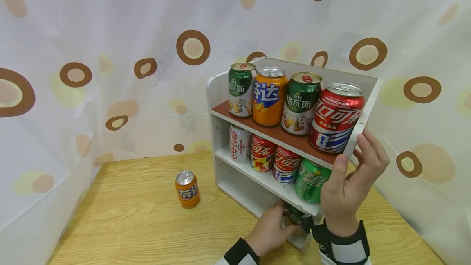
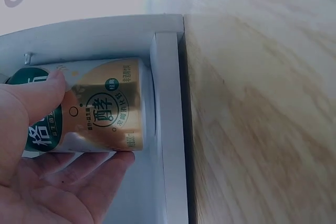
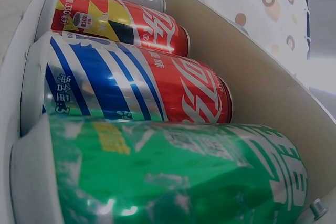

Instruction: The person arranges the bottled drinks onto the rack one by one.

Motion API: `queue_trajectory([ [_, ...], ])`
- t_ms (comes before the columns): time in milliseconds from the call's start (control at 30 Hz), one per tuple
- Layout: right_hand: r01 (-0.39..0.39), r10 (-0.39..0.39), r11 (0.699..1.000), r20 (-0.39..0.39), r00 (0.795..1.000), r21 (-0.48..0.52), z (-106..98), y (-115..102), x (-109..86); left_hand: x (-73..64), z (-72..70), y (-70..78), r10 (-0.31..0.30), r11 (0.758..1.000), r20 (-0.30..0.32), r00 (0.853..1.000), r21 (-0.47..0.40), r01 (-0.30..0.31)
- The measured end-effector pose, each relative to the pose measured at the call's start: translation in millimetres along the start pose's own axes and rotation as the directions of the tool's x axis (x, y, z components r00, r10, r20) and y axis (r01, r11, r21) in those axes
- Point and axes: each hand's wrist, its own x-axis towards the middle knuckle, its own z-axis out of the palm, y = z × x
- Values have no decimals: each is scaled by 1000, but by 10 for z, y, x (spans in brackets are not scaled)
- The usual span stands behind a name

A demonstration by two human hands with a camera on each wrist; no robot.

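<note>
A green, white and gold drink can (image 2: 105,108) stands in the bottom tier of a white three-tier shelf rack (image 1: 239,189), by the right side wall. My left hand (image 1: 270,227) grips it, thumb on one side and fingers on the other. In the head view the can is mostly hidden by the hand and the tier above. My right hand (image 1: 349,187) holds the rack's right side panel, its thumb at the front edge and its fingers along the outer face. Nearest to it are a red cola can (image 1: 336,117) on top and a green can (image 3: 173,177) on the middle tier.
An orange can (image 1: 187,189) stands alone on the wooden table (image 1: 128,216), left of the rack. Beside the red can on top are two green-and-white cans (image 1: 241,89) and an orange can (image 1: 270,97). The middle tier also holds a white can (image 1: 240,144) and two red cans (image 1: 262,152).
</note>
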Motion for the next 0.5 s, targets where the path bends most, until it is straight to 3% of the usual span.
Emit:
queue_trajectory([
  [500,0,0,1000,3,1000,3,-3,5,-1,-8,12,18,-6,1000,15,1000,-8,6],
])
